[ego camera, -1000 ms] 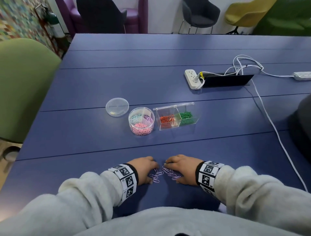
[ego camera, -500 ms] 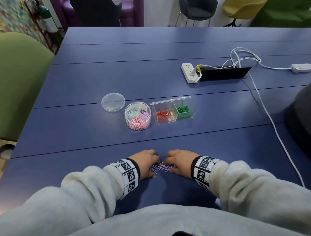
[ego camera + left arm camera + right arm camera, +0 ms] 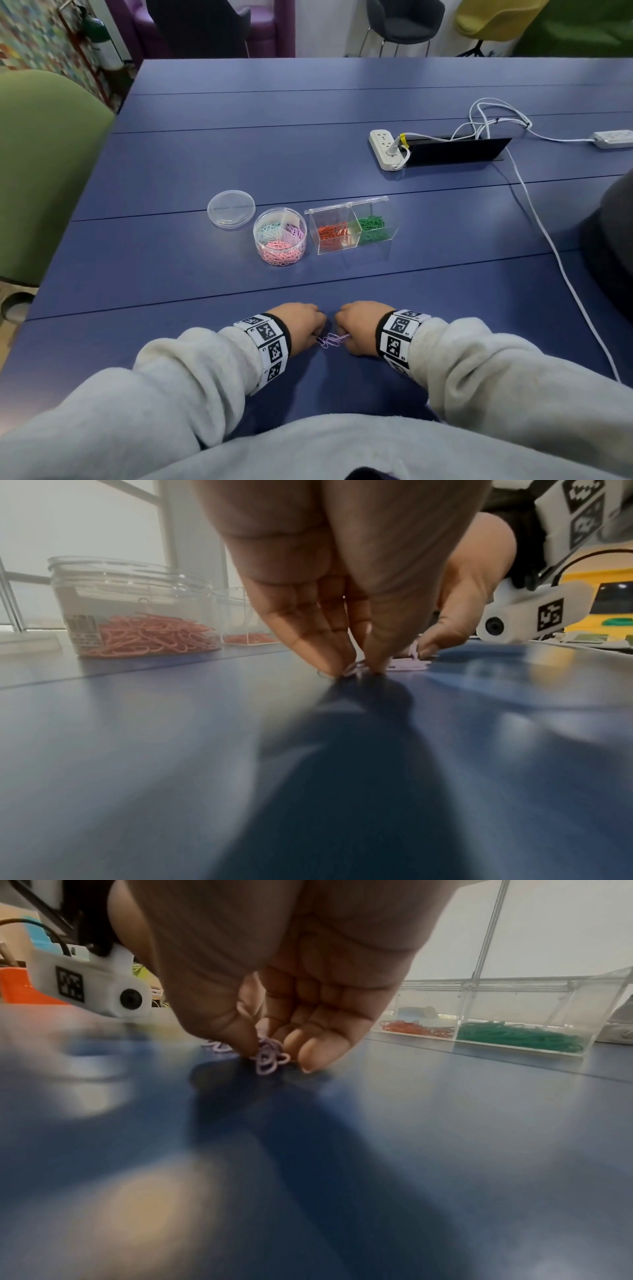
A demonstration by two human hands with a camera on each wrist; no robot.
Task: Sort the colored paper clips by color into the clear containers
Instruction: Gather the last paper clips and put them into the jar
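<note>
Several light purple paper clips (image 3: 330,340) lie bunched on the blue table (image 3: 445,308) close to its near edge. My left hand (image 3: 317,335) is on their left and its fingertips (image 3: 337,666) pinch the bunch's left end against the table. From the right, my right hand (image 3: 344,337) pinches a small cluster of the purple clips (image 3: 267,1056) between thumb and fingers. Farther back stands a round clear container (image 3: 280,240) with pink, pale blue and purple clips in separate sections. Next to it a rectangular clear container (image 3: 352,229) holds orange clips and green clips.
A round clear lid (image 3: 231,208) lies left of the round container. At the back right a white power strip (image 3: 388,149) sits beside a black cable hatch (image 3: 455,152), and a white cable (image 3: 548,246) runs down the table's right side. A green chair (image 3: 44,164) stands at the left.
Both hands have slid toward each other and swept the scattered purple clips into one tight bunch. Their fingers have curled from resting on the table into pinches on the clips.
</note>
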